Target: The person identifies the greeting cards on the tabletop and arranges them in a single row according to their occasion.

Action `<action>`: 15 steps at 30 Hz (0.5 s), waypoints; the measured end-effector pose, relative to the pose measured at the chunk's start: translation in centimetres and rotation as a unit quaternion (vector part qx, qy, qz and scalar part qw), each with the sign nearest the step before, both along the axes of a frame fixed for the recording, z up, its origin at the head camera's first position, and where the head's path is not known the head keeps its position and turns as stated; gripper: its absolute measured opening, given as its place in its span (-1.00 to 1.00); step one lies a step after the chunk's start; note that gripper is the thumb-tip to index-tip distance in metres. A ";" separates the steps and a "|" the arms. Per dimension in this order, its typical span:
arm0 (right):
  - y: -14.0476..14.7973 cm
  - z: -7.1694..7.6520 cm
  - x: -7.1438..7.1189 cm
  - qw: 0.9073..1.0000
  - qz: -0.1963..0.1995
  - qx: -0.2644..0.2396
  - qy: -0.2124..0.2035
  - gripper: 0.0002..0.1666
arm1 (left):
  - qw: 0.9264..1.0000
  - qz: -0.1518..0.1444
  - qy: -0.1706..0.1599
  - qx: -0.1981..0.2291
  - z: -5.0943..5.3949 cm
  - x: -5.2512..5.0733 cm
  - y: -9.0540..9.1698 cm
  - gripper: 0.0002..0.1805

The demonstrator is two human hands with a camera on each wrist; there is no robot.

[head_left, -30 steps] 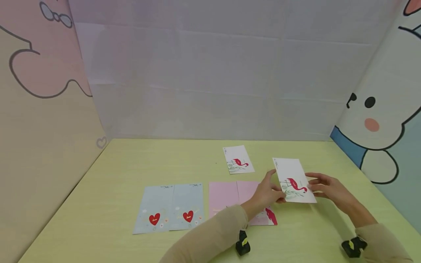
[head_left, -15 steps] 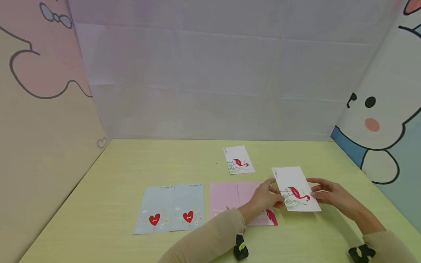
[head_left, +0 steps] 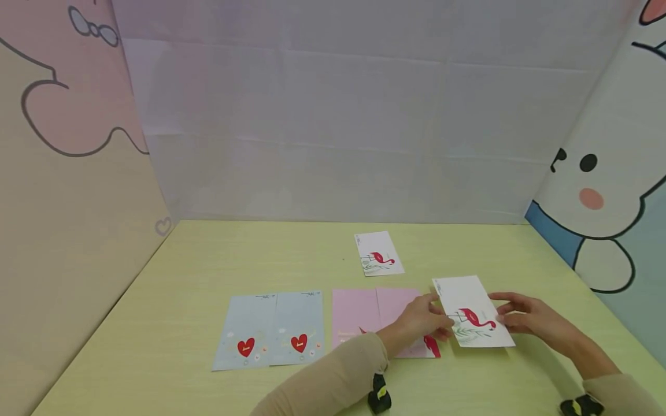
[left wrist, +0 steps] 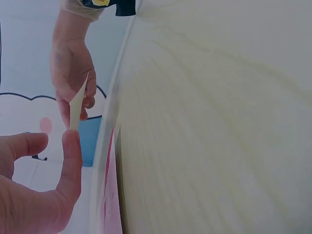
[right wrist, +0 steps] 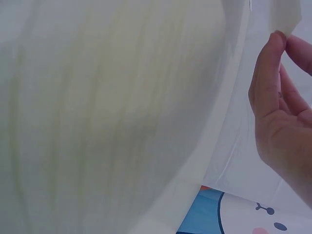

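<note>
A white card (head_left: 468, 294) with a red flamingo is held above the right part of the table, tilted slightly. My left hand (head_left: 418, 316) holds its left edge, above the right one of two pink cards (head_left: 354, 306) that it partly covers. On the opposite edge my right hand (head_left: 538, 320) pinches the card. The left wrist view shows the card (left wrist: 77, 107) edge-on between both hands, off the tabletop. In the right wrist view its pale underside (right wrist: 285, 14) meets the right fingertips. A second flamingo card (head_left: 377, 245) lies farther back.
Two light blue cards (head_left: 250, 318) with red hearts lie side by side on the left of the pale yellow-green table (head_left: 208, 254). A white sheet backdrop (head_left: 333, 127) hangs behind it. Panels with cartoon drawings stand at both sides.
Both hands have brought the flamingo card down and nearer to me, slightly to the right. The cards lying on the table have stayed in place.
</note>
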State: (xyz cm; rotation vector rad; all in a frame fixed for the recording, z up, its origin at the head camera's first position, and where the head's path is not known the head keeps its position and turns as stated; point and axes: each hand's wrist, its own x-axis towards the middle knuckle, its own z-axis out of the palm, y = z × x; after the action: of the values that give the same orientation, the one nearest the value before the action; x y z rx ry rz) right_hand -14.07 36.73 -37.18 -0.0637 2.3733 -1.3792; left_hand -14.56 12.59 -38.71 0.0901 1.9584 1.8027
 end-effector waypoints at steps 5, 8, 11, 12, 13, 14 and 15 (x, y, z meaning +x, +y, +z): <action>0.3 -0.4 -0.1 1.000 0.027 -0.011 -0.008 -0.30 | 0.999 -0.031 0.010 -0.016 -0.1 -0.1 -0.3 -0.40; 0.4 -0.4 -0.1 0.999 0.038 -0.017 -0.008 -0.33 | 0.999 -0.038 0.007 -0.025 -0.1 -0.2 -0.3 -0.39; 0.3 -0.5 -0.1 0.999 0.044 -0.018 -0.010 -0.35 | 0.998 -0.045 0.003 -0.035 -0.2 -0.3 -0.2 -0.51; 0.2 -0.5 -0.1 0.999 0.042 -0.017 -0.013 -0.36 | 0.998 -0.048 0.003 -0.040 -0.2 -0.4 -0.2 -0.59; 0.2 -0.5 -0.1 0.999 0.042 -0.015 -0.015 -0.36 | 0.998 -0.051 0.003 -0.043 -0.3 -0.5 -0.2 -0.68; 0.1 -0.5 -0.1 0.999 0.041 -0.013 -0.018 -0.36 | 0.997 -0.053 0.004 -0.047 -0.3 -0.5 -0.2 -0.76; 0.1 -0.5 -0.1 0.999 0.039 -0.010 -0.020 -0.36 | 0.997 -0.056 0.004 -0.048 -0.3 -0.5 -0.2 -0.82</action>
State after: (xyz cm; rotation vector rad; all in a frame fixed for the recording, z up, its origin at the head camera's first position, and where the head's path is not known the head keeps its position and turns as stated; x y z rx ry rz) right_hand -14.15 36.83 -37.67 -0.1319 2.2990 -1.3543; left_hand -15.10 12.36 -39.04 0.1722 2.0008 1.6371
